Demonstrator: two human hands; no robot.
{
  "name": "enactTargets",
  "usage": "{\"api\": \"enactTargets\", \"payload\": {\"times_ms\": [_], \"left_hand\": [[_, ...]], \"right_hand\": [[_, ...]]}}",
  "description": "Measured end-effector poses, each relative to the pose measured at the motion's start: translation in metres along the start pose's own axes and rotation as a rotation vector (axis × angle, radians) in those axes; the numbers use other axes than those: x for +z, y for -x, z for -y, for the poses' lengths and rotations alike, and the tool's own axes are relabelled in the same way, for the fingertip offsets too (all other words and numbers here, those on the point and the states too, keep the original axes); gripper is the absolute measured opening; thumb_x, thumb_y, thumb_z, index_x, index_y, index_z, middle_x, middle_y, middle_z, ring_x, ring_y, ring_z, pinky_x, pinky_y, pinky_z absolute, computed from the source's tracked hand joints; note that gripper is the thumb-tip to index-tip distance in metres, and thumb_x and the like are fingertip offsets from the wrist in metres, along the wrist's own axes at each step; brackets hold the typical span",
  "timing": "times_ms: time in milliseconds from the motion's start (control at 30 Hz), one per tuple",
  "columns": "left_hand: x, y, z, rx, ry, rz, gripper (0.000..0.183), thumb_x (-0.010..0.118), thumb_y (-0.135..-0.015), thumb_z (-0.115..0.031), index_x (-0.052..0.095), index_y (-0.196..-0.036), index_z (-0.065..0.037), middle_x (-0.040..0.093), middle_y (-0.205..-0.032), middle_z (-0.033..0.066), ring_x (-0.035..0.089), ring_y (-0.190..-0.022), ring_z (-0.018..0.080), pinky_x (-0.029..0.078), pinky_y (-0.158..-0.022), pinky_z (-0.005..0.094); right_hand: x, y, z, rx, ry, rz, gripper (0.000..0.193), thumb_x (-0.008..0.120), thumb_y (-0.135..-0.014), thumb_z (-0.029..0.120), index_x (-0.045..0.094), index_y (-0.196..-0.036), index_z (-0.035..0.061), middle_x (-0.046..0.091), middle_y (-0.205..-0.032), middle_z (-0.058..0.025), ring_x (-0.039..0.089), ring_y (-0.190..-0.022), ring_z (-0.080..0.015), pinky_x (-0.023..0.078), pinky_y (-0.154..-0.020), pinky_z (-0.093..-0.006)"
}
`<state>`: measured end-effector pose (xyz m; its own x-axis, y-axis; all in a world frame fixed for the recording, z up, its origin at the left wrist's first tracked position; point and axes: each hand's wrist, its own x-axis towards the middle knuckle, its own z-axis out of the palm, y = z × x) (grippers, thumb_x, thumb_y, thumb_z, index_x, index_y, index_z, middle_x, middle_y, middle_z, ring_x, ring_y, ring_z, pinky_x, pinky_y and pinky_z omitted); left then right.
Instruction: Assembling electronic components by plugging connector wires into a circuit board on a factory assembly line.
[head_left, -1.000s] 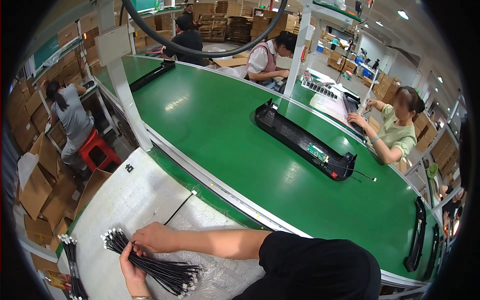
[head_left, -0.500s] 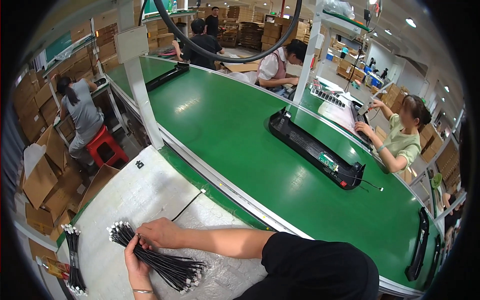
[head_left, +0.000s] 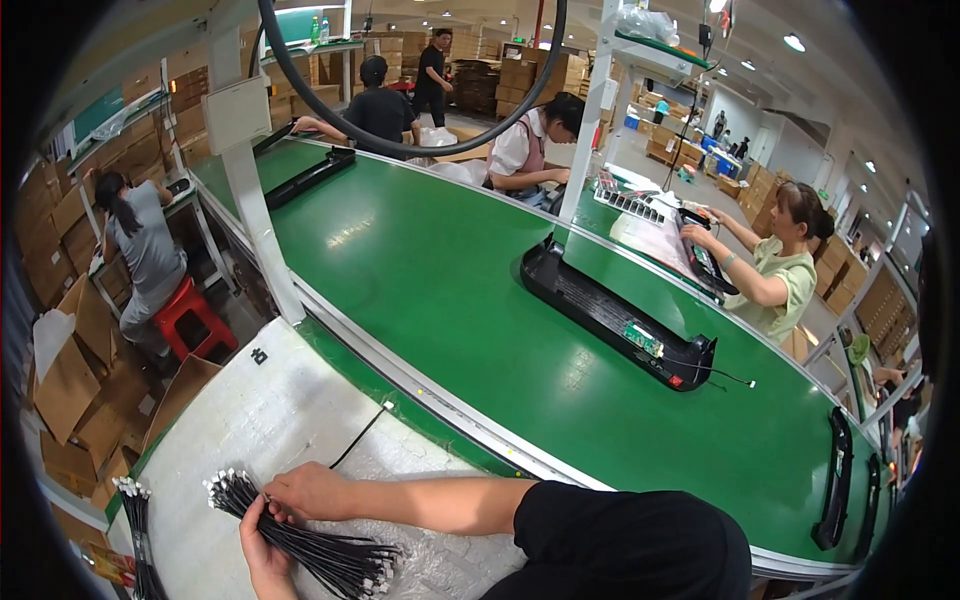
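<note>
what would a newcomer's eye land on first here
The long green surface sweeps across the middle, with an open black housing lying on it, right of centre. At lower left, the person's hands meet at a thick bundle of black cables over the white worktop.

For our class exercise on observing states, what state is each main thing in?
Held cable bundle: gathered, ends fanned.
Left hand: closed around it.
Right hand: fingers bent, grip unclear.
Left-side cable bundle: lying gathered.
Single cable: lying apart.
Central black housing: open side up.
Red stool: occupied.

Black cable bundle (head_left: pixel 325 547), white connectors (head_left: pixel 222 489), slanted, splayed.
</note>
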<state>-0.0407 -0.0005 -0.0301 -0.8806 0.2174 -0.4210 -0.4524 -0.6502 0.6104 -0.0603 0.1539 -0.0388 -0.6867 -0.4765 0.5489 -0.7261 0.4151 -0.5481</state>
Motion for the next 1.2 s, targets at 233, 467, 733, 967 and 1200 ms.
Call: {"api": "enactTargets", "payload": {"times_ms": [233, 467, 733, 967, 1200], "left_hand": [[0.006, 0.003, -0.002, 0.038, -0.058, -0.037, 0.011, 0.054, -0.081, -0.017, 0.051, -0.078, -0.007, 0.05, -0.064, 0.0003, 0.047, -0.056, 0.0102, 0.042, -0.055, 0.0252], [0.0, -0.003, 0.0, 0.047, -0.03, -0.023, 0.011, 0.054, -0.08, -0.016, 0.051, -0.078, -0.006, 0.05, -0.064, 0.0006, 0.048, -0.056, 0.0107, 0.042, -0.056, 0.0259], [0.0, -0.002, 0.002, 0.021, 0.018, 0.013, 0.013, 0.054, -0.08, -0.017, 0.05, -0.075, -0.006, 0.05, -0.066, 0.001, 0.048, -0.059, 0.0114, 0.043, -0.058, 0.0259], [0.003, 0.001, 0.0, 0.01, 0.029, 0.021, 0.014, 0.053, -0.081, -0.018, 0.05, -0.075, -0.006, 0.051, -0.067, 0.0005, 0.049, -0.061, 0.0108, 0.044, -0.058, 0.0253], [0.005, 0.001, 0.001, 0.039, -0.035, -0.007, 0.013, 0.053, -0.081, -0.017, 0.05, -0.074, -0.007, 0.05, -0.066, -0.0005, 0.049, -0.059, 0.0103, 0.044, -0.056, 0.0247]], "right_hand": [[-0.002, -0.002, -0.002, 0.061, 0.063, 0.067, 0.019, 0.057, -0.07, 0.015, 0.051, -0.085, 0.0046, 0.059, -0.076, -0.0088, 0.06, -0.069, -0.0281, 0.048, -0.059, -0.0376], [-0.002, -0.003, -0.001, 0.047, 0.089, 0.096, 0.016, 0.054, -0.072, 0.015, 0.051, -0.083, 0.0044, 0.059, -0.078, -0.0101, 0.059, -0.073, -0.028, 0.047, -0.062, -0.0377], [0.003, 0.0, -0.002, 0.084, 0.037, 0.019, 0.017, 0.057, -0.07, 0.013, 0.051, -0.083, 0.0051, 0.054, -0.082, -0.0105, 0.058, -0.073, -0.0293, 0.046, -0.062, -0.0388], [0.003, -0.002, 0.001, 0.125, 0.119, 0.104, 0.019, 0.058, -0.069, 0.013, 0.049, -0.084, 0.0043, 0.053, -0.082, -0.0121, 0.057, -0.073, -0.0305, 0.046, -0.063, -0.0391], [-0.001, 0.0, -0.001, 0.118, 0.091, 0.096, 0.019, 0.057, -0.069, 0.012, 0.049, -0.084, 0.0036, 0.051, -0.084, -0.0119, 0.057, -0.073, -0.0313, 0.045, -0.062, -0.0403]]}}
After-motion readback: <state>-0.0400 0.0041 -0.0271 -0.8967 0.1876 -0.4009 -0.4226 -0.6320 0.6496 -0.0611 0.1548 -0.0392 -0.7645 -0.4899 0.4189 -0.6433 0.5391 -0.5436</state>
